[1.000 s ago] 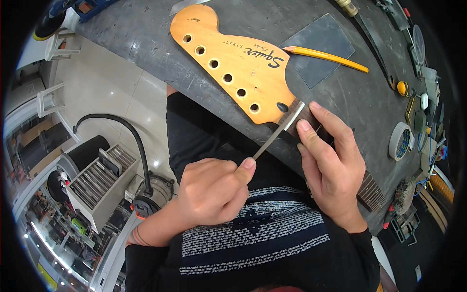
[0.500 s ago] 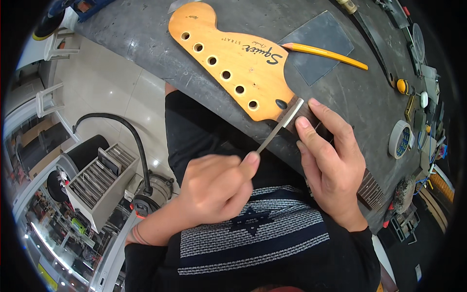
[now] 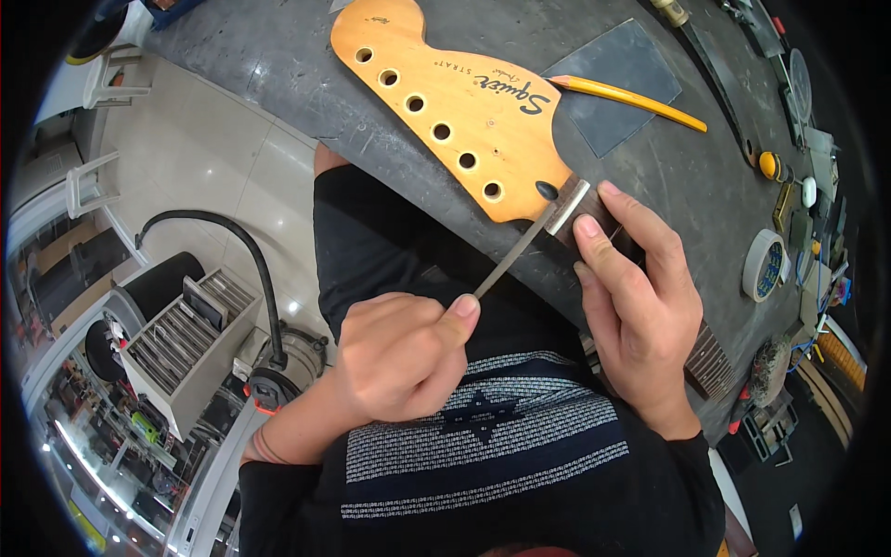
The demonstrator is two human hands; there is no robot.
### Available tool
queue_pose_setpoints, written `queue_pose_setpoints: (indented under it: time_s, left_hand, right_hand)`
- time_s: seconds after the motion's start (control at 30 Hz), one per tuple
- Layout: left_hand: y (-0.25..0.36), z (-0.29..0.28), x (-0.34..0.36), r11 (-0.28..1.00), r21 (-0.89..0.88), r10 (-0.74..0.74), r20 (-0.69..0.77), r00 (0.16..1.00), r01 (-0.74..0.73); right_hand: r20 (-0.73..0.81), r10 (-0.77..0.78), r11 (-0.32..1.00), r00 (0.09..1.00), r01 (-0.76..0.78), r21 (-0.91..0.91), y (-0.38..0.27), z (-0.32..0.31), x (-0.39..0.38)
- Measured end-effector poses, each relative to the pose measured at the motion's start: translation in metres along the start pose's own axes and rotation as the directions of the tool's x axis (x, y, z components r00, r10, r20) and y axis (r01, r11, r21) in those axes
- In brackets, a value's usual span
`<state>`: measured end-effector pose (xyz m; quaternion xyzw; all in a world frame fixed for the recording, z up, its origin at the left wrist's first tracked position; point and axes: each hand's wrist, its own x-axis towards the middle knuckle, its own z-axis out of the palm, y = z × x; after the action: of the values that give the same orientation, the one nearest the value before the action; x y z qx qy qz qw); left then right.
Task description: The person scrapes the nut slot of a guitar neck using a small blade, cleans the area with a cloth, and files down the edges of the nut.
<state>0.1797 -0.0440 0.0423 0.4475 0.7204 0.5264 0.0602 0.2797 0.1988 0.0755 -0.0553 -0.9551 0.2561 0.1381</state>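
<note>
A wooden guitar headstock [image 3: 408, 74] with six tuner holes and black lettering lies across the bench edge, joined to a dark fretboard [image 3: 715, 367]. My left hand [image 3: 399, 357] is closed on a thin metal file [image 3: 509, 260], whose far end meets a white nut strip [image 3: 568, 206] where headstock and fretboard join. My right hand [image 3: 640, 311] grips the fretboard just beside that strip, index and middle fingertips on it. An orange pencil [image 3: 640, 100] rests against the headstock, over a dark square sheet [image 3: 608, 135].
Along the right of the dark bench [image 3: 260, 84] are a roll of tape [image 3: 763, 265], a yellow-capped tool [image 3: 768, 165], a long black tool [image 3: 705, 65] and assorted tools. At left, over the tiled floor, stand a slotted bin [image 3: 186, 339] and a hose [image 3: 246, 232].
The guitar neck has shifted slightly up and to the right with my right hand. My left hand has moved a little back leftward from half a second ago, the file with it.
</note>
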Motion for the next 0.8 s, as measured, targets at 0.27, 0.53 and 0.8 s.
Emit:
queue_pose_setpoints:
  time_s: [0.27, 0.53, 0.8]
  left_hand:
    - [-0.001, 0.003, -0.001, 1.0, 0.005, 0.0, 0.04, 0.999, 0.0]
    - [-0.008, 0.021, 0.04, 1.0, 0.009, 0.01, 0.033, 0.999, -0.01]
    - [0.002, -0.004, -0.014, 1.0, 0.013, -0.017, 0.021, 1.0, 0.017]
  right_hand:
    - [-0.009, 0.009, 1.0, 1.0, -0.009, -0.006, -0.001, 0.0, 0.0]
    - [-0.008, -0.002, 1.0, 1.0, 0.002, -0.005, -0.002, 0.0, 0.002]
    - [-0.013, 0.011, 1.0, 1.0, -0.011, -0.001, 0.0, 0.002, 0.0]
